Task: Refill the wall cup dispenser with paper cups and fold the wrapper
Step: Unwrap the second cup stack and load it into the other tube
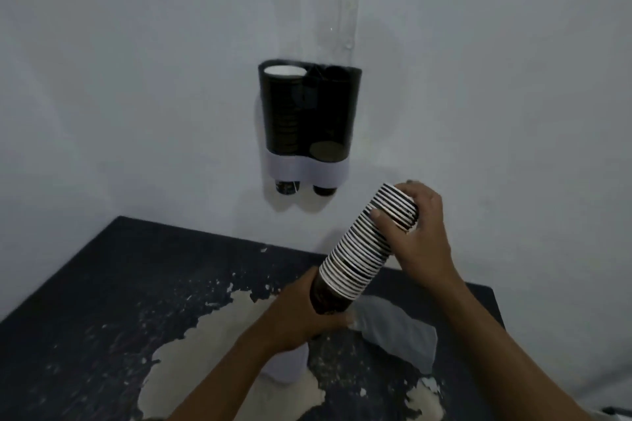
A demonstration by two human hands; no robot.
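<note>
A dark two-tube cup dispenser hangs on the white wall. Its left tube is filled to the top with cups, a white rim showing; the right tube looks nearly empty with one cup low down. I hold a tilted stack of black paper cups with white rims below and right of the dispenser. My left hand grips the stack's dark bottom end. My right hand grips its upper end. A clear plastic wrapper lies flat on the table under the stack.
A dark table with a large worn, pale patch stands against the wall. A clear tube or strip rises on the wall above the dispenser's right side.
</note>
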